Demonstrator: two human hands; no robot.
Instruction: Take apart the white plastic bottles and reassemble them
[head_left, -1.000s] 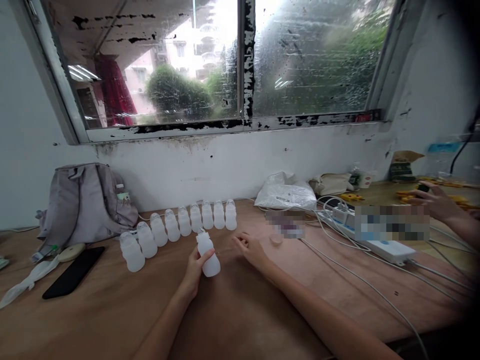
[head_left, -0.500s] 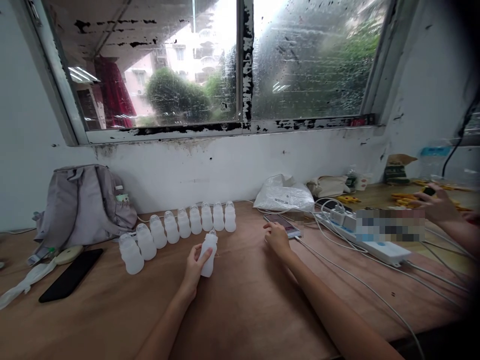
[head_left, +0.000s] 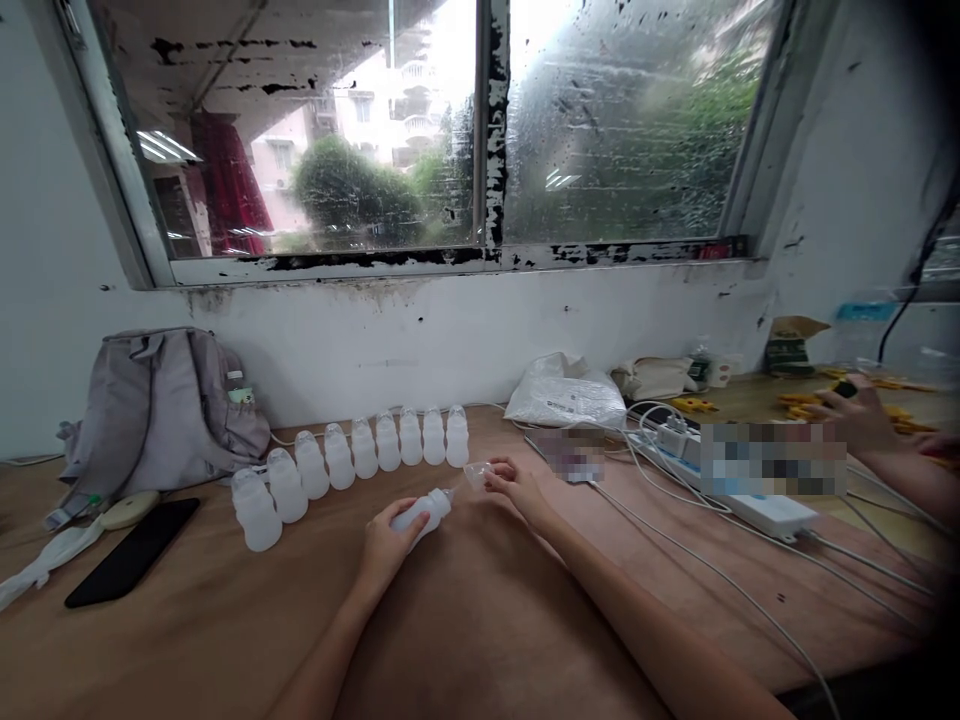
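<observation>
The right hand (head_left: 514, 488) now pinches a clear cap (head_left: 475, 477), brought in just short of the uncapped bottle (head_left: 427, 513) that the left hand (head_left: 390, 535) grips tilted, before the bottle row (head_left: 365, 450) toward the surface's (head_left: 225, 630) back edge.

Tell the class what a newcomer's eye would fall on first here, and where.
Probably the row of nine whitish bottles curving across the table, left of centre. In front of it, the left hand holds a tilted bottle pointing towards a clear cap in the right hand. Above, the wide, streaked window fills much of the top.
</observation>
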